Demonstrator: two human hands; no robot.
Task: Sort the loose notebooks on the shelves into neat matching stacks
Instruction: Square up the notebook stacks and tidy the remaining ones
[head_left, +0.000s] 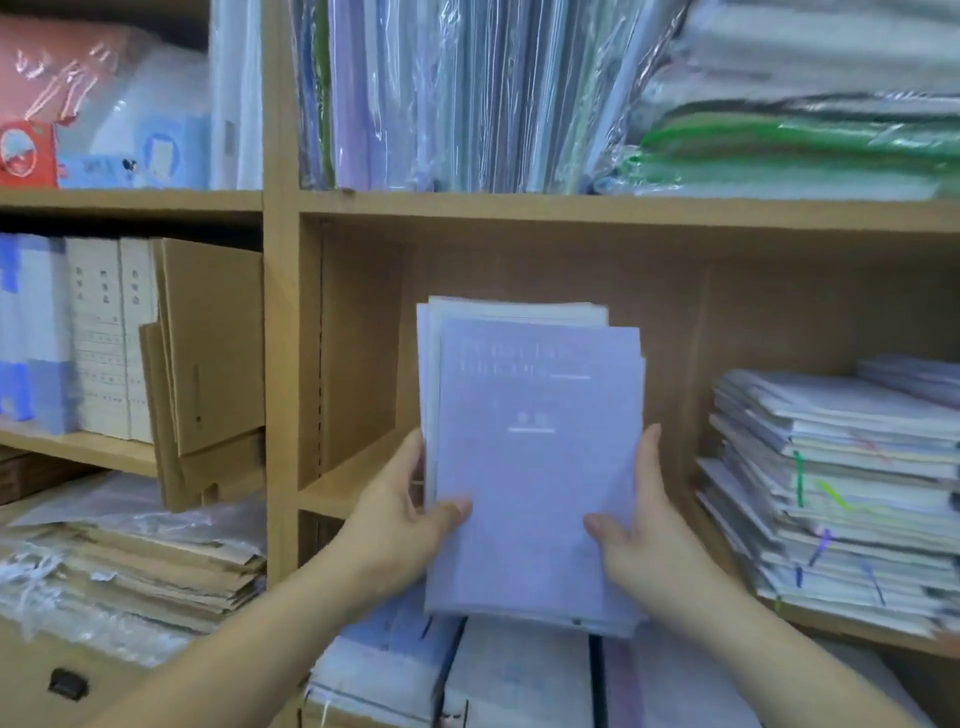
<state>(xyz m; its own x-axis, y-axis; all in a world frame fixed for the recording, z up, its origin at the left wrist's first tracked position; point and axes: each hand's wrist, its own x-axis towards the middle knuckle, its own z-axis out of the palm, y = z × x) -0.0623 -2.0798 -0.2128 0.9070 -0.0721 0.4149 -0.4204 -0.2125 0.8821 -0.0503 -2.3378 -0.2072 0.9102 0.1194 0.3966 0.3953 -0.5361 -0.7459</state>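
The left grip (405, 514) and right grip (641, 525) pinch the lilac notebook stack (535, 441) by its lower sides, thumbs on the cover; its print is too blurred to read. Behind the stack, a wooden shelf (519, 213); right of it, a loose notebook pile (841, 467).

Two arms show, both bare from the near edge of the view up to the fingertips. The left forearm (249, 639) enters at the near left and the right forearm (779, 654) at the near right. Each is slim and smooth, broadest at the near edge and narrowing toward the wrist. The wrists are uncovered, and the left hand (400, 512) and right hand (641, 525) are bare as well. The left thumb (452, 509) ends in a short, rounded nail, and the right thumb (597, 525) has a nail of the same short, plain kind. Most of the fingers are hidden. The view is slightly soft, so finer detail cannot be made out.
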